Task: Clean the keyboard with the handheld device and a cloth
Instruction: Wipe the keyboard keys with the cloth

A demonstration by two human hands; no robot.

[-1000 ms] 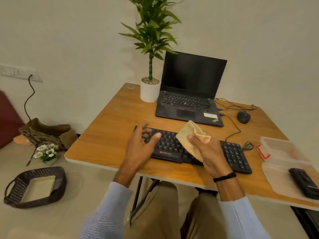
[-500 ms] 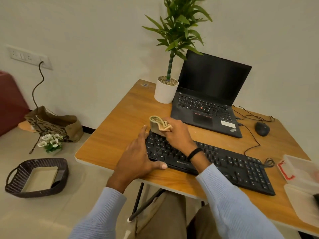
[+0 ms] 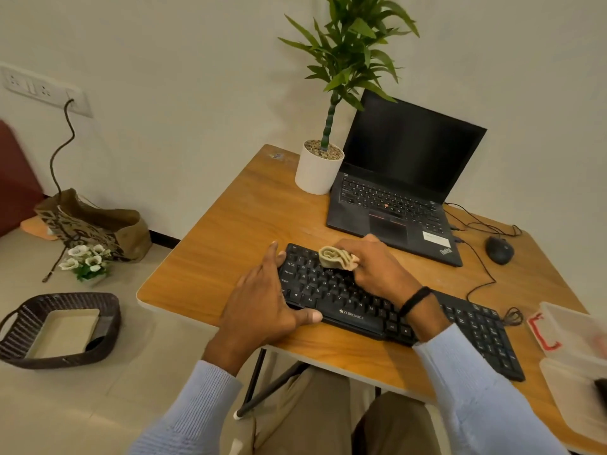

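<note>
Wicker basket (image 3: 19, 336) sits on the floor at far left. On the wooden table (image 3: 246, 224), the left hand (image 3: 262, 300) lies over the left end of the keyboard (image 3: 351, 311), fingers straight, thumb against its front edge, gripping nothing. Just to its right, the right hand (image 3: 377, 270) clutches a bunched tan cloth (image 3: 336, 257) pressed onto the upper-left keys. Behind stand a plant pot (image 3: 317, 172) and an open laptop (image 3: 394, 198); a mouse (image 3: 499, 249) lies farther right.

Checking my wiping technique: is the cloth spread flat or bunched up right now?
Bunched up. The cloth shows rolled folds at its end, pinched in the right hand over the keyboard, near its upper-left keys.
</note>
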